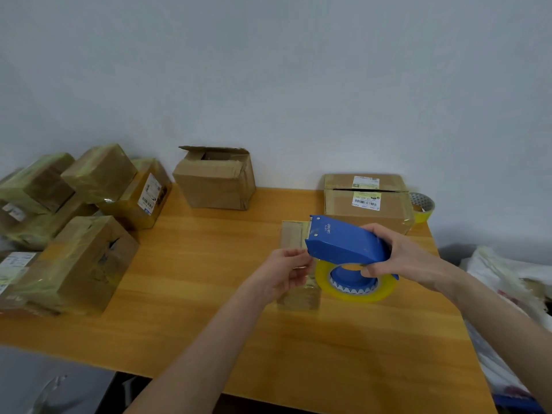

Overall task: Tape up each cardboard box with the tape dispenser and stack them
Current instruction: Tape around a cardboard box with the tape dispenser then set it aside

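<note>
While poised over the small box (294,234) under both hands on the counter (209,279), tape dispenser (343,243) clamped in right hand (401,259) by its light, stiff blue shell; left hand (282,271) pinching thin, clingy tape end (302,265) at its mouth, probably best pulled taut

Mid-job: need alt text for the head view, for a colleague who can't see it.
The right hand grips a blue tape dispenser over a small flat box on the wooden table; the left hand pinches the tape end. Taped boxes pile at left, two open boxes behind.
</note>
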{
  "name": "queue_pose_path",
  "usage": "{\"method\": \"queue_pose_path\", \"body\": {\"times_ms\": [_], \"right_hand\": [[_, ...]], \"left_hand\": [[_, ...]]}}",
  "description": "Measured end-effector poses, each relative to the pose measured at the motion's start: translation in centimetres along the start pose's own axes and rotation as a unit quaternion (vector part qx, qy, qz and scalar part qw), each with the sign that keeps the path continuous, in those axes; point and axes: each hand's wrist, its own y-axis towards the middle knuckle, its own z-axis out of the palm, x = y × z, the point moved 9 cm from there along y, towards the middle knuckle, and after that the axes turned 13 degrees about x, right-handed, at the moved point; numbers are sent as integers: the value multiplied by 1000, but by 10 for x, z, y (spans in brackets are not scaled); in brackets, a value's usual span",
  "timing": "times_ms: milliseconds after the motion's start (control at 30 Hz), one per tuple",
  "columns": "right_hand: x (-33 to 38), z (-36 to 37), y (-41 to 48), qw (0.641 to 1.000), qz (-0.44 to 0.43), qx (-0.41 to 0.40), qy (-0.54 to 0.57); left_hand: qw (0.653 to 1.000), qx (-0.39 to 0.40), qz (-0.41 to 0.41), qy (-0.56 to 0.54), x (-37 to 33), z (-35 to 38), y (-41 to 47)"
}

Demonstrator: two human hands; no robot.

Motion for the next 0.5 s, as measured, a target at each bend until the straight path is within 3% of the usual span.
{"method": "queue_pose_path", "body": {"times_ms": [100, 267, 500], "right_hand": [[-1, -2, -1, 1000, -3, -3, 10], [-1, -4, 1, 1000, 4, -4, 6], [0, -4, -1, 1000, 5, -5, 11]], "left_hand": [[1000, -27, -2, 7, 0, -6, -3], [999, 30, -31, 12, 2, 9, -2], [999, 39, 9, -27, -7, 8, -2]]}}
